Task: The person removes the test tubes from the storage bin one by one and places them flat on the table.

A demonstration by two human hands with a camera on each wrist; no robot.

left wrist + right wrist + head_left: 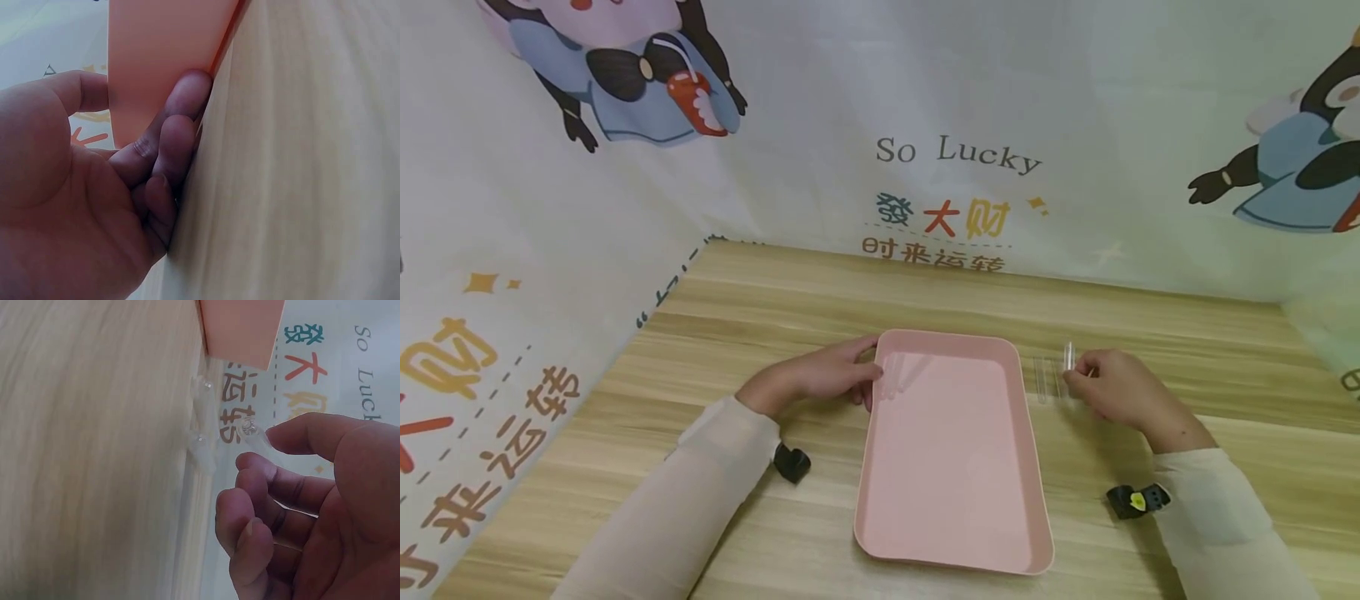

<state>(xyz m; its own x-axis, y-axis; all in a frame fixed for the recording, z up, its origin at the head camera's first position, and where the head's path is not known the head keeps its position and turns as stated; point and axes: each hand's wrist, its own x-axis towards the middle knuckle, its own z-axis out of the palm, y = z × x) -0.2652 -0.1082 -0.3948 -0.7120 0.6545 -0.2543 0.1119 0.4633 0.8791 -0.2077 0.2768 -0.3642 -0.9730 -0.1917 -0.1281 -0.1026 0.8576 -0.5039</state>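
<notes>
"Right of the tray (pixel 955 475), which hand has the clear tube (pixel 1069 355)?"
"The right hand (pixel 1116 387), pinching it; long axis roughly matching the tray's; the left hand (pixel 827 372) grips the opposite edge."

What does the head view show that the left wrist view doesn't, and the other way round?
Only the head view: the right hand pinching a clear tube, two more tubes on the table beside it, and tubes lying inside the pink tray.
Only the left wrist view: the palm of the left hand up close, with its fingertips at the tray's outer wall.
Both: the left hand at the tray, the wood-grain table and the printed backdrop.
</notes>
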